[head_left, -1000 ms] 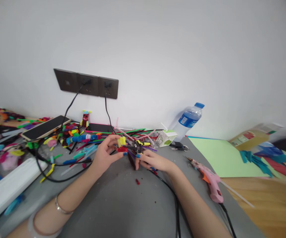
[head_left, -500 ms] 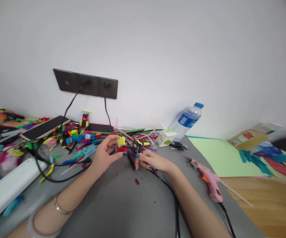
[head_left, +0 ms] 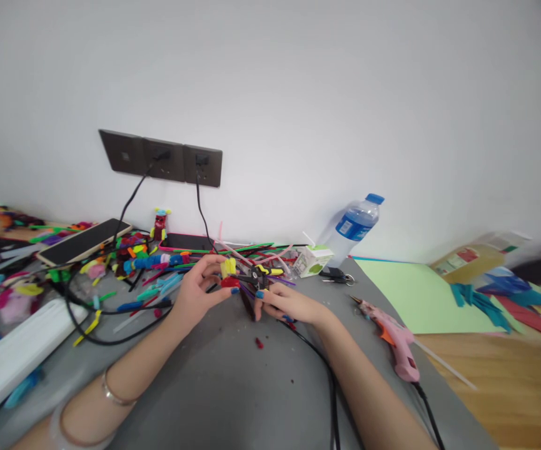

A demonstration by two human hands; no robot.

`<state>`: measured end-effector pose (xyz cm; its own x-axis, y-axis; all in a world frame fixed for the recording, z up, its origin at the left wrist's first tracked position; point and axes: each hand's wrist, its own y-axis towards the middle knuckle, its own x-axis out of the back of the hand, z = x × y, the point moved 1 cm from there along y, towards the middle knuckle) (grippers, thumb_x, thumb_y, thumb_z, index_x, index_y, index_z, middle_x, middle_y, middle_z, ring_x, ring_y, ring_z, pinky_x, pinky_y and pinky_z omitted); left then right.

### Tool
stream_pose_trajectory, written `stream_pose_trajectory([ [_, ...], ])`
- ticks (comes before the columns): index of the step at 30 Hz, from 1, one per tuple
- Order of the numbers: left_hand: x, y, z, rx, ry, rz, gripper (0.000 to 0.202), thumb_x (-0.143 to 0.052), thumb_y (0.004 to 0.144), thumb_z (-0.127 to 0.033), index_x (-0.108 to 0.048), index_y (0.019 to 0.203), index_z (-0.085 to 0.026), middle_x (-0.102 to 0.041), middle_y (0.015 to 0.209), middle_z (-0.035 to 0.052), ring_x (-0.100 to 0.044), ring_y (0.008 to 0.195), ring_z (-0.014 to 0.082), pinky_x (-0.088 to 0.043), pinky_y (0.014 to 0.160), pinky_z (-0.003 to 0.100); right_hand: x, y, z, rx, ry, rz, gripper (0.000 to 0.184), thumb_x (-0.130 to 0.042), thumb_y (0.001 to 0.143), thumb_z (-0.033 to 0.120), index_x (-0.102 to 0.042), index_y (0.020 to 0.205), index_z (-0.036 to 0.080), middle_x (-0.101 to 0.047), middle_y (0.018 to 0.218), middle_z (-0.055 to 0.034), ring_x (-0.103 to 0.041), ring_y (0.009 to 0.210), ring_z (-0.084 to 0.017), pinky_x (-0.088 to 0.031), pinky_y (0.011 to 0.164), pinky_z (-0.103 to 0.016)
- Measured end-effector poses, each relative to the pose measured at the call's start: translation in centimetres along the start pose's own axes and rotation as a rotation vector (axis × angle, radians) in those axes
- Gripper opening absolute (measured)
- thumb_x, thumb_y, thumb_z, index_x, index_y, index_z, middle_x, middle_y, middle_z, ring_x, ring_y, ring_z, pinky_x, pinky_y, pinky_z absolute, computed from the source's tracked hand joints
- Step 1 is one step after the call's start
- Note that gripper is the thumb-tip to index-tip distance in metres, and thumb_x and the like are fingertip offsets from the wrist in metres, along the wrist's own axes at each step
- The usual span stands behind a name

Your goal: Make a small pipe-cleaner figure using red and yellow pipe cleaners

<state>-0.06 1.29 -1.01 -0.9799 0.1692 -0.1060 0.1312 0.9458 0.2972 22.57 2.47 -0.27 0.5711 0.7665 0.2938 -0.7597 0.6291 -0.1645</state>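
Observation:
My left hand (head_left: 203,289) is closed on a small yellow and red fuzzy pipe-cleaner piece (head_left: 227,269), pinched between thumb and fingers. My right hand (head_left: 285,303) is wrapped around dark pliers (head_left: 254,275) with a yellow and black handle. Their jaws point left and reach the pipe-cleaner piece; whether they grip it cannot be made out. Behind both hands lies a heap of coloured pipe cleaners (head_left: 251,249). A small red scrap (head_left: 259,343) rests on the grey table (head_left: 223,387) in front of them.
At right lie a pink glue gun (head_left: 394,337) with its cord, keys (head_left: 338,276), a drink carton (head_left: 314,260) and a leaning water bottle (head_left: 357,224). To the left are a phone (head_left: 85,242), a white bar (head_left: 21,353), black cables (head_left: 106,342) and several pipe-cleaner figures (head_left: 160,225).
Almost nothing differs. The whole view has shifted very slightly, while both hands keep the same hold on the pipe-cleaner piece and the pliers.

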Motion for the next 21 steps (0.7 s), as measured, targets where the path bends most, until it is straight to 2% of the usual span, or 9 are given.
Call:
stream_pose_trajectory([
  [21, -0.06, -0.04, -0.12, -0.002, 0.005, -0.01, 0.047, -0.082, 0.065, -0.024, -0.058, 0.106, -0.019, -0.071, 0.094, 0.0052, -0.067, 0.091, 0.0199, -0.052, 0.077, 0.028, -0.02, 0.03, -0.1, 0.0, 0.009, -0.002, 0.066, -0.036, 0.095, 0.063, -0.071, 0.081, 0.009, -0.034, 0.042, 0.0086, -0.032, 0.04, -0.007, -0.032, 0.049, -0.023],
])
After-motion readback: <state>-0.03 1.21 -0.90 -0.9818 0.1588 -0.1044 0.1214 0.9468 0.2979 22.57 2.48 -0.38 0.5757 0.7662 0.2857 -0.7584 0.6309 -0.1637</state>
